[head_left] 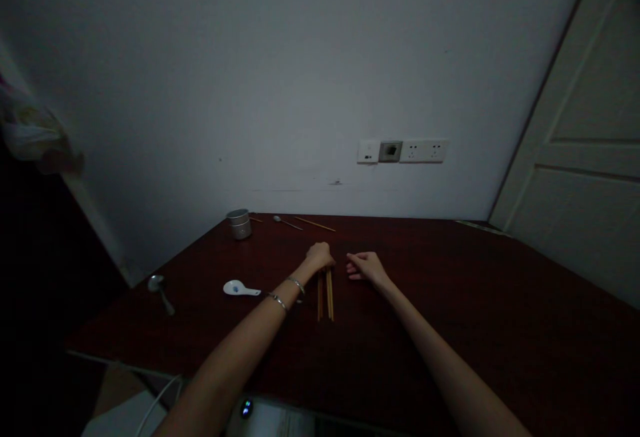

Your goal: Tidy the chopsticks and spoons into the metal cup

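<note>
My left hand (320, 255), with bracelets on its wrist, is closed over the far ends of several wooden chopsticks (329, 296). Their near ends lie side by side on the dark red table, pointing toward me; the hand hides their other ends. Just to the right, my right hand (366, 266) is held above the table with loosely bent fingers, a little apart from the chopsticks, and nothing shows in it. A white ceramic spoon (241, 288) rests left of my left forearm, its handle tip close to the arm.
A metal cup (239, 224) stands at the back left. Near the wall lie a long-handled spoon (287, 222) and a single chopstick (315, 224). Another metal spoon (161, 294) is near the left edge. Wall sockets (423, 151) sit above the table (450, 290).
</note>
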The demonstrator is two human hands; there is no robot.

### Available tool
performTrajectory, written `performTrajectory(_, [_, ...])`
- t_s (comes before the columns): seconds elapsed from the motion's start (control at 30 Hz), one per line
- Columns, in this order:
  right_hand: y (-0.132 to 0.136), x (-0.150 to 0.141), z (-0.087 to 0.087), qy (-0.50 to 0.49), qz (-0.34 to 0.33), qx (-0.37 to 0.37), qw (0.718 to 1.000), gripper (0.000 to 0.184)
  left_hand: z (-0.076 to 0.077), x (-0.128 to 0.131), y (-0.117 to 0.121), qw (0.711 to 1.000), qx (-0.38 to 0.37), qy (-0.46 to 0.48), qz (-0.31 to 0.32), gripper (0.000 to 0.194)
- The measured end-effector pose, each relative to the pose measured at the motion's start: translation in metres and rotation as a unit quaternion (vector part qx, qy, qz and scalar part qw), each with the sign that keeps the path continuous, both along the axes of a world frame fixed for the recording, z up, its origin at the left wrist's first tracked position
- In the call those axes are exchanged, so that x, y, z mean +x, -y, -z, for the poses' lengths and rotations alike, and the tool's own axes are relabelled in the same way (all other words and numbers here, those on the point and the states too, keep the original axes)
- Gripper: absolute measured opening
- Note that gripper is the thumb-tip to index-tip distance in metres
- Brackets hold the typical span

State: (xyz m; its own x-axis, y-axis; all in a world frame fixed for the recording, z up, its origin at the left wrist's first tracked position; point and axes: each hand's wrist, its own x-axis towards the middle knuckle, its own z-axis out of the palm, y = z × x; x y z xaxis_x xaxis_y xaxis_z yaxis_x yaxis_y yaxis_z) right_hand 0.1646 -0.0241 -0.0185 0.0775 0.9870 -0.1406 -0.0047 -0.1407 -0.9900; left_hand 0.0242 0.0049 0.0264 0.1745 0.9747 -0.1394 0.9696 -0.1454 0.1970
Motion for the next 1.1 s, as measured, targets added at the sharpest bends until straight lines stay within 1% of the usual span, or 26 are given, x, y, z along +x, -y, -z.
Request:
performTrajectory(0.23, [0.002, -0.001, 0.003, 0.019, -0.022, 0.008, 1.0, 0.017, 0.001, 0.001, 0.0, 0.999, 0.03, -0.025, 0.007, 0.033])
performTrajectory(0.53, [0.002, -0.001, 0.003, 0.051, -0.024, 0.014, 0.998, 0.016, 0.001, 0.003, -0.001, 0.998, 0.051, -0.031, 0.013, 0.036])
performTrajectory(0.63, [0.0, -0.002, 0.001, 0.055, -0.025, 0.016, 0.998, 0.016, -0.004, -0.001, -0.004, 0.997, 0.068, -0.028, 0.023, 0.035])
performTrajectory(0.73, [-0.007, -0.004, -0.005, 0.056, -0.021, 0.018, 0.998, 0.016, -0.018, -0.009, -0.013, 0.995, 0.093, -0.026, 0.032, 0.035])
performTrajectory(0.87, [-0.025, -0.005, -0.019, 0.062, -0.017, 0.032, 0.997, 0.015, -0.046, -0.032, -0.035, 0.991, 0.123, -0.024, 0.04, 0.032])
performTrajectory(0.97, [-0.043, -0.004, -0.031, 0.08, -0.009, 0.048, 0.996, 0.012, -0.071, -0.059, -0.059, 0.99, 0.128, -0.051, 0.029, 0.029])
performTrajectory(1.1, [-0.076, -0.007, -0.041, 0.145, -0.005, 0.084, 0.986, 0.009, -0.102, -0.101, -0.1, 0.987, 0.133, -0.092, 0.008, 0.025])
